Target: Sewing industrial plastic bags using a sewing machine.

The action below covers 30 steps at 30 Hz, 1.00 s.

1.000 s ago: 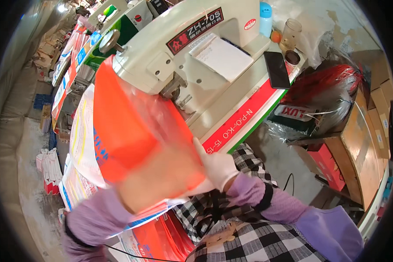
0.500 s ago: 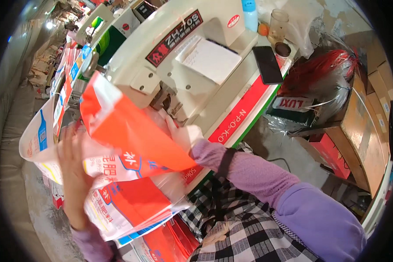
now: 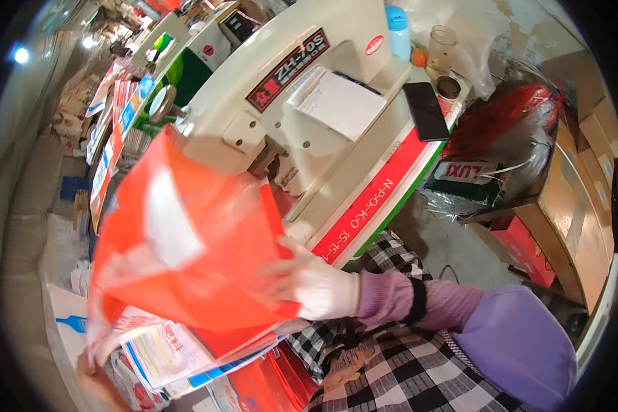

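A large orange-and-white printed woven plastic bag (image 3: 233, 254) spreads in front of me, smeared by motion. At its lower left corner my left hand (image 3: 97, 386) is closed on the bag's edge; most of that hand is blurred and low in the picture. My right hand (image 3: 316, 280), in a white glove, lies against the bag's right edge with its fingers stretched out and apart over the orange surface. Below the bag is a stack of similar printed bags (image 3: 168, 353). Just beyond stands a cream-coloured machine (image 3: 213, 103), whose metal parts show near the bag's upper right edge.
On the machine's ledge are a white notepad (image 3: 340, 103), a black phone (image 3: 426, 111), a glass jar (image 3: 441, 51) and a blue bottle (image 3: 397, 31). To the right stand a plastic-wrapped bundle (image 3: 494, 144) and a wooden box (image 3: 570, 213). Further bags (image 3: 271, 378) lie beside my checked apron.
My left hand has moved down and toward me, drawing the bag's corner along and spreading the orange side. My right hand has come away from the machine, down onto the bag's right edge.
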Motion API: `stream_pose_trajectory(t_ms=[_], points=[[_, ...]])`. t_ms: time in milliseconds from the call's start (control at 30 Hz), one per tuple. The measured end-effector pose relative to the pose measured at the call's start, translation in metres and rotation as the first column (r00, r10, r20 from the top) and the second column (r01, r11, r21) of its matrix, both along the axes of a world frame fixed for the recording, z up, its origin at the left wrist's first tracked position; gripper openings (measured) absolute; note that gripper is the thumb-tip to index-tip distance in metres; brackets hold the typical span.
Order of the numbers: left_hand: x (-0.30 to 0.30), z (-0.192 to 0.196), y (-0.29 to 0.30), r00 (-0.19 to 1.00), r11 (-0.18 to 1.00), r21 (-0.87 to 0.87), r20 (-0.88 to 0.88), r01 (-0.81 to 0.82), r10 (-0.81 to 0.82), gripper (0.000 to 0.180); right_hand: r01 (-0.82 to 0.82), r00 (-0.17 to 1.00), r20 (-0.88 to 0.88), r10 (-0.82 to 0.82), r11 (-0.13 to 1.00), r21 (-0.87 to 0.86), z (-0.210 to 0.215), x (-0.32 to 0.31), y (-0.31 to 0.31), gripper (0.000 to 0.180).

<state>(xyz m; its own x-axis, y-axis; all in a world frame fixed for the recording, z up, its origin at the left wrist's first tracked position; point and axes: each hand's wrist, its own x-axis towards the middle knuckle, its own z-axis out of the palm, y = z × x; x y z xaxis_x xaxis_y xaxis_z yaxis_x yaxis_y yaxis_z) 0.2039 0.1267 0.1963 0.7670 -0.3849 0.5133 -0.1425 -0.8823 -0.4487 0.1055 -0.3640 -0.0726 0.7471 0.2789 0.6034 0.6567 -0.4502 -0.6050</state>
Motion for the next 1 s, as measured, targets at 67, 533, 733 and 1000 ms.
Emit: stream_pose_trajectory(t_ms=[67,533,733,1000], points=[[0.003,-0.033,0.032,0.88,0.803,-0.392,-0.352,-0.449,0.32,0.032,-0.001,0.987,-0.159,0.006,0.999,0.035,-0.038,-0.035,0.0,0.027],[0.067,-0.33,-0.389,0.505,-0.122,-0.919,-0.092,-0.375,-0.858,0.042,-0.146,0.959,-0.272,0.081,0.963,-0.228,-0.049,-0.067,-0.002,0.043],[0.091,-0.336,-0.34,0.197,0.393,-0.812,-0.509,-0.431,-0.838,0.05,-0.082,0.86,-0.508,0.051,0.996,-0.038,-0.021,-0.069,-0.02,0.045],[-0.02,-0.355,-0.395,0.617,0.576,-0.786,-0.343,0.224,-0.708,0.039,-0.084,0.974,-0.218,0.059,0.991,-0.107,-0.054,-0.072,-0.033,0.034]])
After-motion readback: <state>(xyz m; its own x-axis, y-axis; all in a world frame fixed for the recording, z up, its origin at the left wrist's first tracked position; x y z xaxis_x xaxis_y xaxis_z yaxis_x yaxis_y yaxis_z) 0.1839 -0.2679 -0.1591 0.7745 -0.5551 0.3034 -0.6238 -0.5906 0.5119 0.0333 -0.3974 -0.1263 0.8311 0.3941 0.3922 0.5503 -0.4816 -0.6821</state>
